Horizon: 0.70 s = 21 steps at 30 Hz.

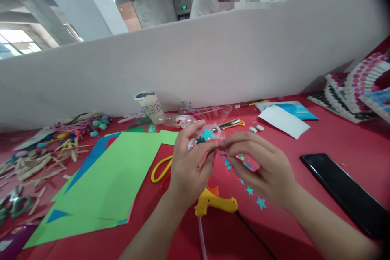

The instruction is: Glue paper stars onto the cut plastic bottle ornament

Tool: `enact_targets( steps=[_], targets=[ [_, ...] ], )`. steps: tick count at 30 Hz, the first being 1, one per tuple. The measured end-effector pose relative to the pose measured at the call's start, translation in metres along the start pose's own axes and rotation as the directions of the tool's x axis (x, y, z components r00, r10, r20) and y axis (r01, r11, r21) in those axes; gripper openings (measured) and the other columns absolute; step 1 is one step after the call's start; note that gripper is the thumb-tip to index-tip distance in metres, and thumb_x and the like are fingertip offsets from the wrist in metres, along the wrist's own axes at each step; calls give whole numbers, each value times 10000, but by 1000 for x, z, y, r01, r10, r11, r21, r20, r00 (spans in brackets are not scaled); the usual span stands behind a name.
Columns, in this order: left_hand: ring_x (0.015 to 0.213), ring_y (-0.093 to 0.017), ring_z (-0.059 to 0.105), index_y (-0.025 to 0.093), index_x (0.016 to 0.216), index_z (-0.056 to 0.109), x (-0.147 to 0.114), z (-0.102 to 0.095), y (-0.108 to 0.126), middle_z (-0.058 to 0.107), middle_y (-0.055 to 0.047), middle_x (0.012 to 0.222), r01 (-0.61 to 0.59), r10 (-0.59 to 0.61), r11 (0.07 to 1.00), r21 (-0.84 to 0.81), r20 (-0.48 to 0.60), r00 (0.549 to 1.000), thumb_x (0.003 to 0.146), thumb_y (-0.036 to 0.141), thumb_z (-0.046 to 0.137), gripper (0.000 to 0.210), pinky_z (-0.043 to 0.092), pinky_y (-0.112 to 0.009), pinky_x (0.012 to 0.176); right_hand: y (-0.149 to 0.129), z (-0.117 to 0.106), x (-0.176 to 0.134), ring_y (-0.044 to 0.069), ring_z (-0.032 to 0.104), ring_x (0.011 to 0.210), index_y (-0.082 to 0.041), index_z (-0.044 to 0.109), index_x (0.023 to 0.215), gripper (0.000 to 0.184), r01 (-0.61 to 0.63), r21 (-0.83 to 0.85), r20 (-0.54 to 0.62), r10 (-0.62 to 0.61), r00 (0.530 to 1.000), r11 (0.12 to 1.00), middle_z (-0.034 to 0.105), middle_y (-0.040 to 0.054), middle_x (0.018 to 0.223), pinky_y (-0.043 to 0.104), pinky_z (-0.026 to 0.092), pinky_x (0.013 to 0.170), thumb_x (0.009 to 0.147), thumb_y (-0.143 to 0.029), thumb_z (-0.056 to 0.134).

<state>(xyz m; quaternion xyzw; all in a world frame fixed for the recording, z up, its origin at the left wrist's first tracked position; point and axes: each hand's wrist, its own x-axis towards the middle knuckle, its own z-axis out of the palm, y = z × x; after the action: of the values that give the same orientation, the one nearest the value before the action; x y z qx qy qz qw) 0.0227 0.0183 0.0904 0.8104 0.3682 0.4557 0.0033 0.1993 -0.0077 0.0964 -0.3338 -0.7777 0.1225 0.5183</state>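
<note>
My left hand is closed around a clear plastic piece with a ring-shaped opening, which looks like a cut bottle part. A turquoise star shows on it. Close beside, my right hand pinches a tiny blue piece, perhaps a small star, between thumb and fingers. The fingertips of both hands nearly meet. Below them lies a yellow hot glue gun with a clear glue stick out of its back. Several loose turquoise stars are scattered under my right hand.
Green paper sheets lie to the left, with wooden sticks and scissors beyond. A yellow loop handle pokes out by my left wrist. A cup, box cutter and black phone surround the work area. A white partition stands behind.
</note>
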Motion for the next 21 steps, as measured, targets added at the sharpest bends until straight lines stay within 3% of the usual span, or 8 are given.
enact_targets(
  steps=[3,7,13,18,21],
  targets=[
    [1156,-218,488,274,975,601,-2,-8,8,479,-48,1249,-63,66,997,35,-101,993,804,107,600,239,470,-389,933,-14,-5,-3,162,624,962,-242,549,955,257,86,-13,-11,-87,996,996,660,62,1014,281,523,814,810,-33,513],
    [1147,-259,462,227,1066,605,-4,-14,17,444,-93,1290,-168,176,983,73,-127,976,768,130,637,315,448,-425,924,-26,-10,-4,154,624,996,-172,555,951,224,205,-11,39,-205,978,979,661,112,1041,235,528,826,792,-17,524],
    [1070,-244,492,214,1048,617,-8,-15,21,478,-93,1240,-231,260,959,163,-184,948,761,165,635,292,442,-398,874,-37,-14,-6,136,635,975,-148,576,895,215,245,-50,83,-240,967,968,679,121,1022,200,515,847,772,12,503],
    [1032,-225,516,229,939,627,-8,-20,21,496,-68,1213,-224,241,970,94,-243,940,740,144,642,217,464,-353,803,-42,-18,-5,127,645,988,-150,583,836,200,256,-79,118,-246,962,964,694,121,1030,157,526,819,752,19,516],
    [1036,-230,518,246,949,629,-7,-22,21,494,-67,1232,-194,198,980,43,-220,955,744,164,655,222,474,-341,768,-44,-22,-3,128,658,973,-144,597,848,191,278,-88,134,-265,955,957,707,121,1011,155,532,824,767,11,518]
  ],
)
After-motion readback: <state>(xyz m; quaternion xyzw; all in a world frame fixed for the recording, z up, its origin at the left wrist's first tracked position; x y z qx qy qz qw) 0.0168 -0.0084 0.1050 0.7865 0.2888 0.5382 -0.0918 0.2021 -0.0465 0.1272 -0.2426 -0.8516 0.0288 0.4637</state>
